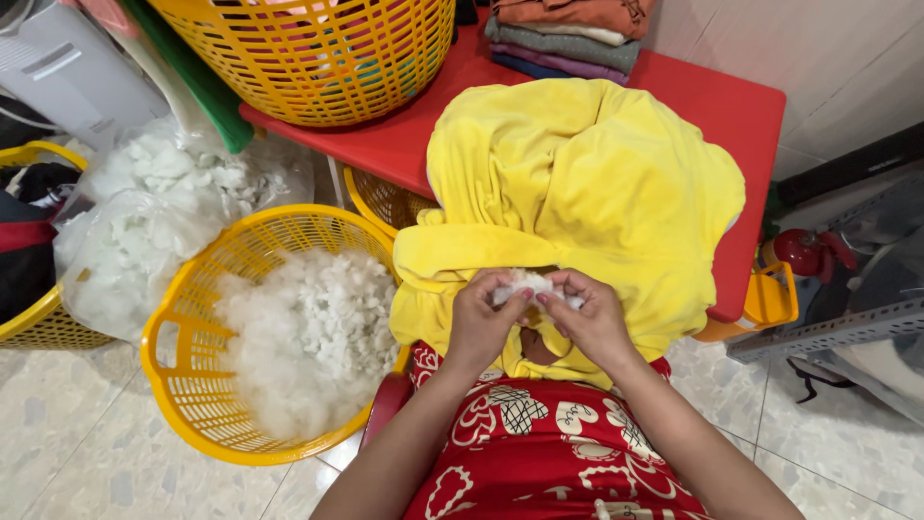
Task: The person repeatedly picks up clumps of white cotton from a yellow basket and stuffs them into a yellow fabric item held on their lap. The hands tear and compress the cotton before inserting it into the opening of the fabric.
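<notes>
A tuft of white stuffing (531, 285) sits at the mouth of a yellow plush cover (577, 193), low on its near edge, right where both hands meet. I see the left hand (481, 313) pinching the tuft's left end between thumb and fingertips, knuckles toward the camera. The right hand (589, 316) pinches the other end the same way, fingers curled in; the two hands are nearly touching, thumbs close, with the tuft bridging them. Beneath the hands a dark opening in the yellow fabric shows; I cannot tell how deep the tuft goes into it.

The cover drapes over the front of a red table (741, 106) and hangs down toward the lap, which is covered in red printed cloth (539, 453) with white heart shapes. The plush is bulky and rounded on top.

To the left, on the floor, a yellow plastic basket (183, 385) stands heaped with loose white stuffing (308, 337), just beside the lap. Farther left lie clear bags of the same white fill (135, 221). Another yellow basket (318, 58) sits on the table's far left, holding coloured cloth. A stack of folded clothes (568, 34) rests at the table's back edge. A small red object (804, 252) lies on the floor to the right, near grey metal shelving (837, 327).
</notes>
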